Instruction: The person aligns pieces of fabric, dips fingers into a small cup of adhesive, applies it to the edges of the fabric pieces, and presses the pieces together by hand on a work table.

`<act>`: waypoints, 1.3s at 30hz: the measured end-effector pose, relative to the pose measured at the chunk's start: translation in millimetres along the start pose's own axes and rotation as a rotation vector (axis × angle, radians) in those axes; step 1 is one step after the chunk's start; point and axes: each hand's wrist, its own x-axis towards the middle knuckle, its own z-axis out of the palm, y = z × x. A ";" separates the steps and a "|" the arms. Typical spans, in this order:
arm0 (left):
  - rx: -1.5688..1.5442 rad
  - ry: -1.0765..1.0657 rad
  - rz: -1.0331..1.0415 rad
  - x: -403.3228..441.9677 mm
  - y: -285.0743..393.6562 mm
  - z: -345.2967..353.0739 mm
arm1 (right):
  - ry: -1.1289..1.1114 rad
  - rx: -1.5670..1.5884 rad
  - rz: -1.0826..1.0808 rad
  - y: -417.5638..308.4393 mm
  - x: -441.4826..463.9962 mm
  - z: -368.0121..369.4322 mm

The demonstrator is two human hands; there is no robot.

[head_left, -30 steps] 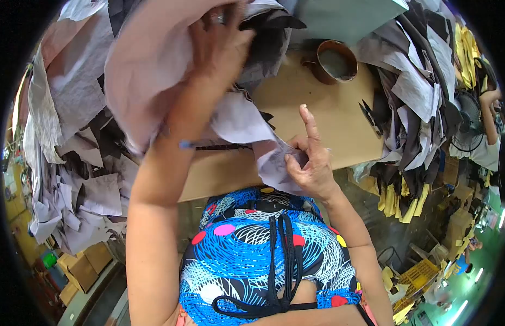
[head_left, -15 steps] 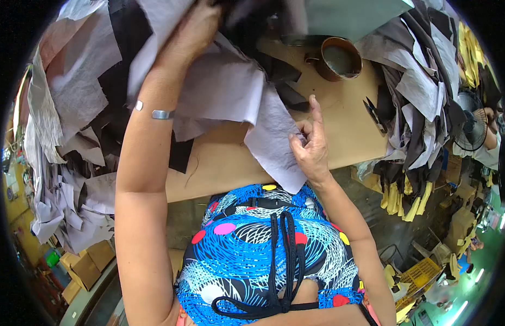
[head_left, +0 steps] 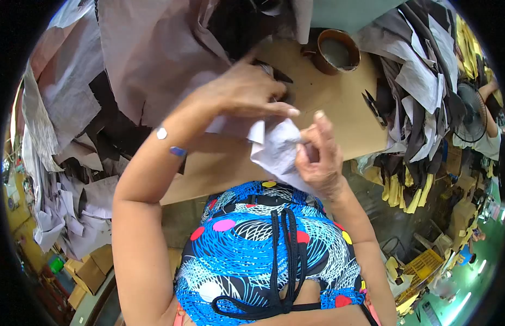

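A pale grey-lavender piece of sheet material [head_left: 278, 145], creased and folded over at its top, hangs across the table's near edge. My right hand [head_left: 322, 158] is closed on its right side, with the thumb bent in toward the fingers. Just above the piece reaches my left hand [head_left: 249, 92], blurred by motion, fingers apart and one digit stretched toward my right hand. I see no piece held in it. Behind its fingers, a dark piece [head_left: 279, 75] is partly hidden. A large brown-grey sheet [head_left: 154, 60] lies beyond my left forearm.
On the tan table [head_left: 344, 119] stand a brown mug [head_left: 340, 51] and black-handled snips [head_left: 374, 108]. Piles of grey and dark pieces hang at the left [head_left: 73, 108] and right [head_left: 421, 87]. A fan [head_left: 471, 112] and another person's arm [head_left: 487, 91] are at far right.
My left hand has come down and right from the far sheets to above the pale piece. The brown-grey sheet now spreads at upper left. My right hand has drawn the pale piece slightly nearer.
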 end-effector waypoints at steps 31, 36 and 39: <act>0.066 0.106 -0.271 32.5 -89.7 5.6 | -0.126 -0.291 0.072 30.3 -16.3 55.6; 0.325 0.474 0.069 30.1 -103.9 32.0 | -0.161 -0.180 0.187 27.2 -16.9 56.7; 0.475 0.541 0.202 34.7 -115.3 38.3 | -0.113 -0.150 0.146 29.1 -15.9 59.2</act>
